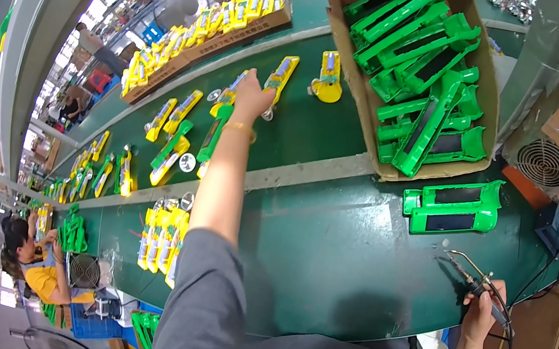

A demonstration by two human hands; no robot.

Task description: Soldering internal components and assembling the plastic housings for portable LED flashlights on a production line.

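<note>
Green work table, dull sheen, grey rail dividing it from a green strip beyond. Left hand across the rail, fingers part-curled over a slim yellow piece on that strip, silvery-blue along its middle; grip or mere touch, cannot tell. Right hand closed round a dark-handled soldering tool, thin-tipped, curved brassy tube alongside.

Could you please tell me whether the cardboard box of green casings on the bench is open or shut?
Open: the cardboard box has green casings showing through its uncovered top.
</note>
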